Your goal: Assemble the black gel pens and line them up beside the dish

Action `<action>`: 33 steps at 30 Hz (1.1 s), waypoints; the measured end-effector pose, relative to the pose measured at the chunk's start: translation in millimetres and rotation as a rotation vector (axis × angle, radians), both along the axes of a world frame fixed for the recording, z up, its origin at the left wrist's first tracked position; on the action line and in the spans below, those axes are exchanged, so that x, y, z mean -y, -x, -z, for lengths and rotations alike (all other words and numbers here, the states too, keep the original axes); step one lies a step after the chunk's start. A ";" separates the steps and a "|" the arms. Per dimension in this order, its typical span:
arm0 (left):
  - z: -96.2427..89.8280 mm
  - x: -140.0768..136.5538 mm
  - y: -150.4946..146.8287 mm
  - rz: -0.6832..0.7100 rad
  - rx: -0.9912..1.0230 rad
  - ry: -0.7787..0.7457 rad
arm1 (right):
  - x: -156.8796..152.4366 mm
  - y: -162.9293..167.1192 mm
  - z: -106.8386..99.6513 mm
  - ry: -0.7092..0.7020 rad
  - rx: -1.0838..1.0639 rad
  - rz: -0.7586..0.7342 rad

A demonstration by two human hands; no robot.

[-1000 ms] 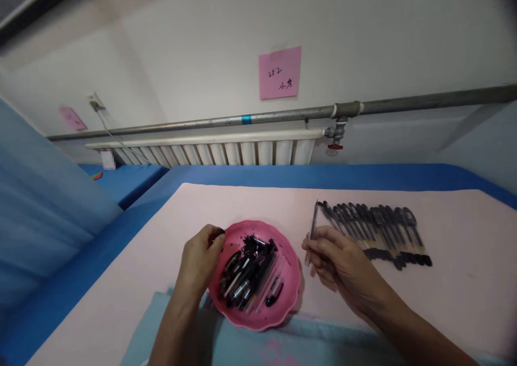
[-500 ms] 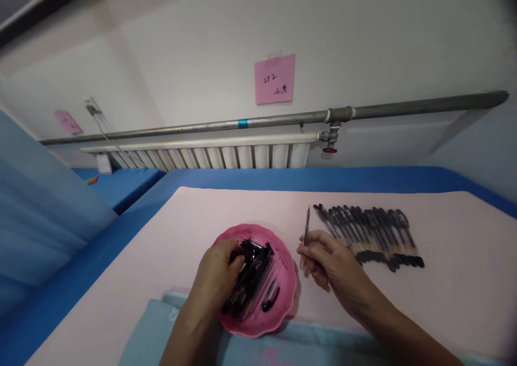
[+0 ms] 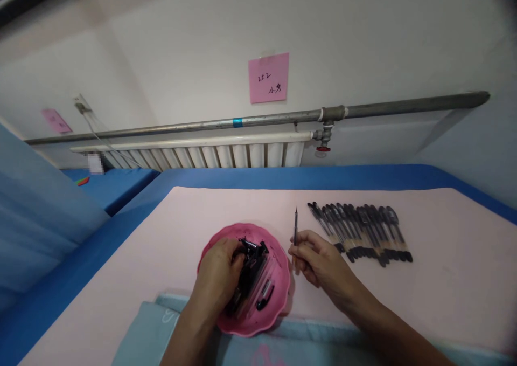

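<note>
My right hand (image 3: 319, 255) pinches a slim pen refill (image 3: 295, 227) upright between thumb and fingers, its pointed tip upward. It hovers just right of a pink scalloped bowl (image 3: 283, 296). Inside the bowl lie black pen caps, small black pieces and clear pen barrels (image 3: 258, 285). My left hand (image 3: 220, 263) reaches into the bowl's left side, fingers curled together among the black pieces; what they grip is hidden. To the right of my right hand, several capped black pens (image 3: 359, 226) lie side by side in a row.
A pale pink sheet (image 3: 444, 280) covers the blue bed or table (image 3: 258, 177). Light blue cloth (image 3: 315, 344) lies along the near edge. Behind are a white radiator (image 3: 226, 156), a metal pipe (image 3: 181, 126) and a pink note (image 3: 269, 77). A blue curtain (image 3: 36, 220) hangs left.
The view has shifted slightly, so the scene sits a little further left. The refill in my right hand stands more upright. My left hand stays in the bowl.
</note>
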State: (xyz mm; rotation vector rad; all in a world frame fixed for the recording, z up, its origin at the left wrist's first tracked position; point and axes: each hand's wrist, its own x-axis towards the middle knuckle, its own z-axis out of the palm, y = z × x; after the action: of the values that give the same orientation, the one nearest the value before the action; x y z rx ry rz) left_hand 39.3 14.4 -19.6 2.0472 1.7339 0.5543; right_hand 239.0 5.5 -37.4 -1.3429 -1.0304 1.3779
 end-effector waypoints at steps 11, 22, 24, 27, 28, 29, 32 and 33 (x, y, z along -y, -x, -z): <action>17.8 -16.6 -30.1 0.158 -0.098 -0.086 | -1.0 -0.2 8.1 -0.062 0.089 -0.029; -0.1 -15.2 -9.8 -0.129 1.308 0.375 | 10.5 1.8 -5.6 -0.211 0.206 -0.255; -2.8 -15.2 -7.1 -0.139 1.475 0.439 | 17.4 6.7 -10.3 -0.244 0.261 -0.350; -4.8 -15.0 -7.3 -0.164 1.571 0.481 | 24.0 12.0 -12.2 -0.261 0.311 -0.437; -5.1 -14.9 -7.8 -0.175 1.590 0.491 | 24.9 12.9 -12.1 -0.262 0.321 -0.447; -5.1 -14.8 -8.2 -0.184 1.604 0.499 | 25.3 13.3 -12.0 -0.262 0.329 -0.447; -4.1 -15.1 -8.4 -0.196 1.617 0.498 | 25.1 13.6 -12.7 -0.263 0.340 -0.436; -3.5 -15.4 -8.2 -0.194 1.613 0.491 | 24.9 13.6 -13.1 -0.261 0.339 -0.435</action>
State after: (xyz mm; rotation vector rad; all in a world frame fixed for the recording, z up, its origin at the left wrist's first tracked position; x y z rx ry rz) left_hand 47.5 29.8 -16.2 0.5448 0.8268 1.1857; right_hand 225.4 -19.5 -24.4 -1.2226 -1.7480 1.2827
